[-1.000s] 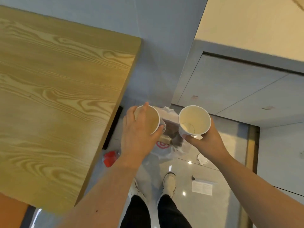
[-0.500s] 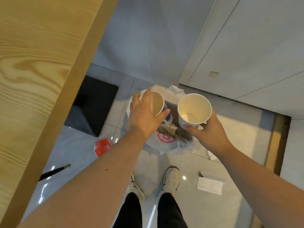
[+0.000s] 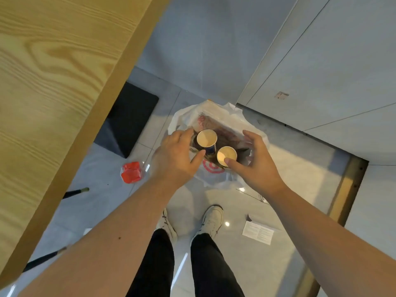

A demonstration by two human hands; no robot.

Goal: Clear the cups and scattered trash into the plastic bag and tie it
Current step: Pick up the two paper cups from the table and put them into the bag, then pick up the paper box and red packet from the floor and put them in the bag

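Plastic bag (image 3: 216,179), white with a red ring mark, open on the floor (image 3: 289,168) just beyond the person's shoes (image 3: 211,220), holding two paper cups (image 3: 206,138) upright and side by side. Left hand (image 3: 175,157) and right hand (image 3: 255,161) spread above the bag mouth, fingers (image 3: 232,163) splayed, gripping nothing. Loose on the floor: red wrapper (image 3: 131,172) near the desk (image 3: 53,82) edge, white paper slip (image 3: 258,232) at right.

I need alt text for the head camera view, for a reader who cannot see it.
Two paper cups stand upright in a white plastic bag on the floor; the open left hand and right hand hover above. A red wrapper and paper slip lie nearby.
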